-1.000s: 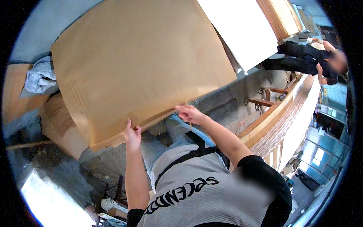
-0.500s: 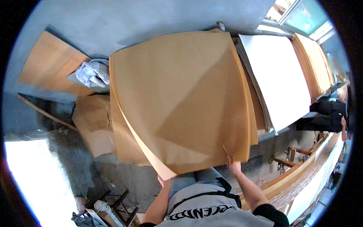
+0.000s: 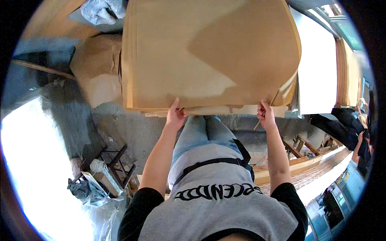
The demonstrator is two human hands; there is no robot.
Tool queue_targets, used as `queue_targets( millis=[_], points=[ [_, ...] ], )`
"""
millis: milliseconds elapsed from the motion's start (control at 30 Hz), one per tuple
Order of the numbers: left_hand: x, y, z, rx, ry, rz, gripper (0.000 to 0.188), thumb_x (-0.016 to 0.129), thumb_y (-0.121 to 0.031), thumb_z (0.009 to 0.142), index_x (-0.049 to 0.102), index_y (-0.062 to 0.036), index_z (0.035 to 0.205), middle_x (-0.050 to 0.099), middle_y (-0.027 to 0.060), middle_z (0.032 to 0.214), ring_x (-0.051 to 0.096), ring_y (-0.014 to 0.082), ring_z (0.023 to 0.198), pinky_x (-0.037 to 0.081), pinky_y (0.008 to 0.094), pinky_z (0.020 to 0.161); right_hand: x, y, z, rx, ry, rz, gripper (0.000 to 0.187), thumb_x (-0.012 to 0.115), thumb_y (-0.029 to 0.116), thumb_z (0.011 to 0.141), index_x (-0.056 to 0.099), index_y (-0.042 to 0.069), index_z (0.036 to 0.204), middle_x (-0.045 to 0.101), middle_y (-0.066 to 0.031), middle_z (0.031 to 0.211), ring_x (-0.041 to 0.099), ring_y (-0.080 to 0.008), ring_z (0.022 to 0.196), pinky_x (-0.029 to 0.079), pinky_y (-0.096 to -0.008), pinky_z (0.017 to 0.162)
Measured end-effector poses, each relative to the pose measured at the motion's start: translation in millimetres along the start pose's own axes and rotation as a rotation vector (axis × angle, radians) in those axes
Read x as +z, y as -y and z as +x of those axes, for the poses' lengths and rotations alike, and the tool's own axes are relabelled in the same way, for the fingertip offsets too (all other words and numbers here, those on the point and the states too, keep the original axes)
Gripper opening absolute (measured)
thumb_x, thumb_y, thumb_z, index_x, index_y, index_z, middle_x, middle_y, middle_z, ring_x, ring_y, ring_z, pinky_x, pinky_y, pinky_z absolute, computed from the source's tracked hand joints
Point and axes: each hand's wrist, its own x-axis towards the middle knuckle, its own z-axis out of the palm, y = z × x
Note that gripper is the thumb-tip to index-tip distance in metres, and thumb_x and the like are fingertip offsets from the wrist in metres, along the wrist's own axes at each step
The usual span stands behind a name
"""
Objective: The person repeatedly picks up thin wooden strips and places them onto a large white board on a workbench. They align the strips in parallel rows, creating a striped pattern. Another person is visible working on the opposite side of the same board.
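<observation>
A large brown paper sheet (image 3: 209,52) lies in front of me on top of a stack of similar sheets. My left hand (image 3: 175,115) pinches its near edge, thumb on top and fingers curled below. Further right along the same edge, my right hand (image 3: 265,115) is closed on the paper too. A thin wooden stick (image 3: 275,97) runs through that hand, one end over the sheet and the other pointing down toward me. Beside it the sheet's right near corner (image 3: 288,89) bends and lifts. More sheet edges show below the top one.
White boards (image 3: 315,60) stand to the right of the stack, with brown sheets (image 3: 342,72) beyond. Crumpled brown paper (image 3: 98,68) sits at the left, below a grey cloth (image 3: 102,11). A long wooden bench (image 3: 305,162) runs at right; a person in dark trousers (image 3: 335,124) is behind it.
The sheet's left near corner, lifted before, now lies down, while the right near corner now bends up. My left hand holds further in along the near edge. The view has tilted downward.
</observation>
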Motion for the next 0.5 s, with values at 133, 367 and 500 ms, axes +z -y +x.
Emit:
queue_targets(
  millis=[133,367,500],
  points=[
    [7.3,5.3,9.8,-0.002,-0.008,-0.021,0.022,0.061,-0.030,0.077,0.051,-0.0108,0.082,0.050,0.0028,0.066,0.045,0.0134,0.046,0.031,0.0235,0.036,3.0,-1.1,6.8,0.037,0.021,0.052,0.017,0.052,0.027,0.084,0.047,0.014,0.074,0.046,0.0048,0.061,0.034,-0.0032,0.046,0.021,-0.0171,0.034],
    [15.4,-1.2,13.1,-0.017,-0.005,-0.068,0.021,0.062,-0.027,0.077,0.051,-0.0110,0.084,0.050,0.0025,0.066,0.042,0.0130,0.044,0.030,0.0217,0.035,1.9,-5.7,18.1,0.056,-0.020,0.055,0.016,0.051,0.026,0.084,0.048,0.014,0.075,0.047,0.0071,0.061,0.034,-0.0023,0.046,0.019,-0.0164,0.032],
    [22.7,-3.2,13.9,-0.010,-0.092,0.009,0.024,0.063,-0.031,0.076,0.052,-0.0103,0.082,0.051,0.0017,0.066,0.044,0.0136,0.043,0.033,0.0242,0.037,-6.3,-7.6,15.5,0.058,-0.027,0.079,0.014,0.051,0.025,0.084,0.049,0.014,0.076,0.046,0.0072,0.061,0.034,-0.0022,0.046,0.019,-0.0161,0.032]
  ],
)
